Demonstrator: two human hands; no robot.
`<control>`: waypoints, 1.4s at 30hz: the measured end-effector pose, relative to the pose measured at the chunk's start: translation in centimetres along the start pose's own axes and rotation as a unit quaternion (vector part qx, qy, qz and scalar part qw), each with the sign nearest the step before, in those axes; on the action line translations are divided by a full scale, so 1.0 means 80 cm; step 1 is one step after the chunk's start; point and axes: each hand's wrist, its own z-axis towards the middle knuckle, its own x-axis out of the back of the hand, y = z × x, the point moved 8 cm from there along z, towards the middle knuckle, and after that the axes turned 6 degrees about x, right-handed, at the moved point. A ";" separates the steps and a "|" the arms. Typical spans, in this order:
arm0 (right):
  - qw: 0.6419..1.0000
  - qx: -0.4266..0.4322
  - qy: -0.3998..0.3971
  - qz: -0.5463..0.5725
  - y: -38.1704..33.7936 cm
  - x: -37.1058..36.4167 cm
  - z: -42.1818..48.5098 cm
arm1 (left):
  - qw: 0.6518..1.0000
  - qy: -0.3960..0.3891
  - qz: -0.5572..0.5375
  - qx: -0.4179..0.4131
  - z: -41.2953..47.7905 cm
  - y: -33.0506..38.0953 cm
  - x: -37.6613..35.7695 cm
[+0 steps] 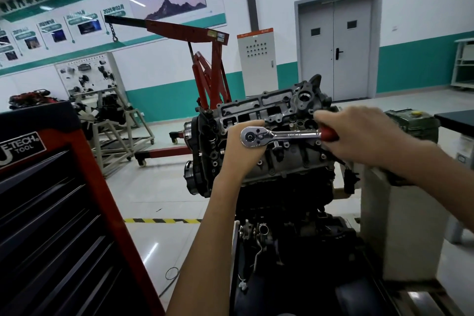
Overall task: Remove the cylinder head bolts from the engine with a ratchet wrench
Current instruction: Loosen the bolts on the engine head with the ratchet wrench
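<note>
The ratchet wrench (279, 134) hangs over the cylinder head (272, 108), long axis running 9 to 3 o'clock. The right hand (359, 133) wraps its red handle at 3, the left hand (241, 154) curls beneath the drive end at 9 – what it grips, I cannot tell

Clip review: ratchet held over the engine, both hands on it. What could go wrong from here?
1. The right hand grips the ratchet by its red handle close above the engine; a slip could drive the knuckles into the casting.
2. The left hand holds the ratchet at its head and hides the socket, so seating cannot be checked; a poor seat might round a bolt.
</note>
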 end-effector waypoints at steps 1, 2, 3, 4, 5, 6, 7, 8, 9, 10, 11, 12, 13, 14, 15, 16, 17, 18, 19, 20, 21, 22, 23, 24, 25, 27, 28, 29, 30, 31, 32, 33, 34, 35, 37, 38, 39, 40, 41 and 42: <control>1.000 -0.001 0.011 -0.019 0.004 0.007 0.004 | 1.000 0.006 0.000 0.002 0.000 0.000 -0.001; 1.000 -0.009 0.009 -0.018 0.003 0.003 0.002 | 1.000 0.017 -0.006 0.004 0.000 -0.001 0.000; 1.000 -0.023 0.003 0.002 -0.003 -0.008 -0.005 | 0.999 0.031 -0.014 0.005 -0.001 -0.003 0.002; 0.999 -0.041 -0.001 0.034 -0.014 -0.023 -0.017 | 0.999 0.042 -0.022 0.006 -0.003 -0.005 0.004; 0.995 -0.064 0.000 0.075 -0.028 -0.042 -0.031 | 0.998 0.048 -0.029 0.003 -0.005 -0.006 0.005; 0.987 -0.096 -0.002 0.132 -0.042 -0.062 -0.045 | 0.998 0.052 -0.031 0.000 -0.007 -0.007 0.006; 0.969 -0.130 -0.007 0.211 -0.059 -0.082 -0.056 | 0.998 0.059 -0.035 0.001 -0.008 -0.008 0.005; 0.940 -0.159 -0.008 0.301 -0.080 -0.102 -0.064 | 0.997 0.065 -0.045 0.008 -0.009 -0.010 0.003; 0.905 -0.176 0.005 0.386 -0.102 -0.117 -0.068 | 0.996 0.066 -0.065 0.020 -0.009 -0.012 0.000; 0.868 -0.184 0.023 0.461 -0.124 -0.129 -0.069 | 0.993 0.061 -0.095 0.035 -0.010 -0.014 -0.003; 0.832 -0.185 0.039 0.522 -0.143 -0.136 -0.068 | 0.991 0.050 -0.116 0.045 -0.009 -0.017 -0.005; 0.803 -0.185 0.045 0.565 -0.155 -0.141 -0.066 | 0.991 0.041 -0.120 0.039 -0.008 -0.018 -0.007; 0.791 -0.187 0.042 0.581 -0.158 -0.142 -0.066 | 0.994 0.033 -0.099 0.023 -0.008 -0.016 -0.007; 0.802 -0.184 0.033 0.567 -0.150 -0.140 -0.066 | 0.997 0.029 -0.078 0.010 -0.008 -0.014 -0.006; 0.833 -0.172 0.023 0.526 -0.134 -0.134 -0.067 | 0.998 0.031 -0.062 0.004 -0.007 -0.014 -0.004; 0.870 -0.152 0.006 0.469 -0.114 -0.124 -0.066 | 0.998 0.034 -0.047 0.000 -0.006 -0.012 0.000; 0.906 -0.124 -0.022 0.403 -0.091 -0.111 -0.063 | 0.999 0.029 -0.034 -0.008 -0.005 -0.008 0.003; 0.938 -0.090 -0.055 0.330 -0.069 -0.097 -0.057 | 0.999 0.017 -0.026 -0.016 -0.003 -0.004 0.003; 0.963 -0.054 -0.081 0.252 -0.047 -0.079 -0.048 | 1.000 0.005 -0.019 -0.018 -0.001 -0.002 0.003; 0.982 -0.021 -0.089 0.168 -0.028 -0.059 -0.035 | 1.000 0.000 -0.013 -0.017 0.001 -0.002 0.003; 0.993 0.003 -0.074 0.092 -0.014 -0.036 -0.022 | 1.000 0.002 -0.005 -0.016 0.003 -0.001 0.003; 0.998 0.018 -0.048 0.037 -0.006 -0.018 -0.010 | 1.000 0.010 0.002 -0.011 0.004 -0.001 0.004; 0.999 0.025 -0.025 0.012 -0.004 -0.007 -0.003 | 1.000 0.022 0.001 -0.003 0.004 -0.005 0.005; 1.000 0.022 -0.018 0.011 -0.008 -0.005 -0.003 | 0.999 0.035 -0.011 0.007 0.003 -0.011 0.007; 0.999 0.016 -0.020 0.026 -0.017 -0.014 -0.008 | 0.999 0.046 -0.023 0.015 0.000 -0.018 0.010; 0.995 -0.019 -0.024 0.095 -0.045 -0.048 -0.030 | 0.996 0.065 -0.051 0.026 -0.006 -0.027 0.016; 0.987 -0.053 -0.022 0.150 -0.060 -0.066 -0.041 | 0.996 0.069 -0.058 0.025 -0.007 -0.029 0.017; 0.972 -0.091 -0.020 0.216 -0.076 -0.084 -0.050 | 0.996 0.070 -0.056 0.017 -0.008 -0.026 0.016; 0.951 -0.123 -0.012 0.285 -0.094 -0.100 -0.057 | 0.997 0.065 -0.050 0.005 -0.007 -0.021 0.013; 0.926 -0.148 0.002 0.349 -0.112 -0.115 -0.061 | 0.997 0.058 -0.045 -0.002 -0.006 -0.016 0.009; 0.901 -0.164 0.018 0.402 -0.127 -0.126 -0.063 | 0.998 0.050 -0.046 -0.004 -0.006 -0.012 0.004; 0.879 -0.171 0.032 0.444 -0.137 -0.133 -0.065 | 0.998 0.044 -0.048 -0.005 -0.006 -0.009 0.001; 0.870 -0.170 0.037 0.461 -0.139 -0.135 -0.064 | 0.998 0.040 -0.047 -0.008 -0.006 -0.009 0.000; 0.879 -0.161 0.033 0.448 -0.132 -0.132 -0.063 | 0.998 0.039 -0.040 -0.011 -0.006 -0.009 0.002; 0.919 -0.116 -0.004 0.377 -0.102 -0.113 -0.058 | 0.999 0.031 -0.016 -0.014 -0.006 -0.012 0.008; 0.940 -0.081 -0.036 0.329 -0.084 -0.100 -0.052 | 1.000 0.023 -0.011 -0.017 -0.006 -0.011 0.010; 0.960 -0.041 -0.071 0.267 -0.065 -0.085 -0.044 | 1.000 0.016 -0.012 -0.021 -0.005 -0.009 0.011; 0.977 -0.006 -0.092 0.190 -0.045 -0.068 -0.033 | 1.000 0.011 -0.013 -0.025 -0.004 -0.005 0.011; 0.990 0.019 -0.089 0.110 -0.026 -0.047 -0.022 | 1.000 0.009 -0.011 -0.026 -0.004 -0.001 0.009; 0.996 0.037 -0.066 0.042 -0.012 -0.024 -0.010 | 1.000 0.009 -0.005 -0.025 -0.003 0.002 0.007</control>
